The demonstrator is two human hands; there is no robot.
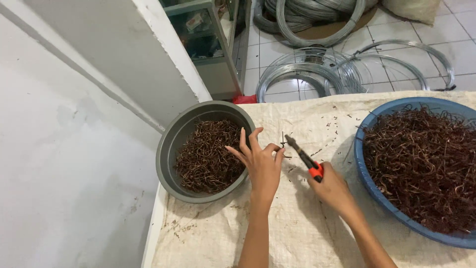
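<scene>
On the cloth-covered table (317, 233), a small wire piece (283, 144) is pinched in the left hand (262, 166). Red-handled pliers (303, 160) are clasped in the right hand (331, 187); jaws should be aligned squarely before squeezing, between gray basin (171, 149) and blue basin (369, 186).

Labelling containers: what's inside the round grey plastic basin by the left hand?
The round grey plastic basin holds a heap of short, bent rusty-brown wire pieces. The pile hides the basin's bottom, and the left hand covers its right edge.
</scene>
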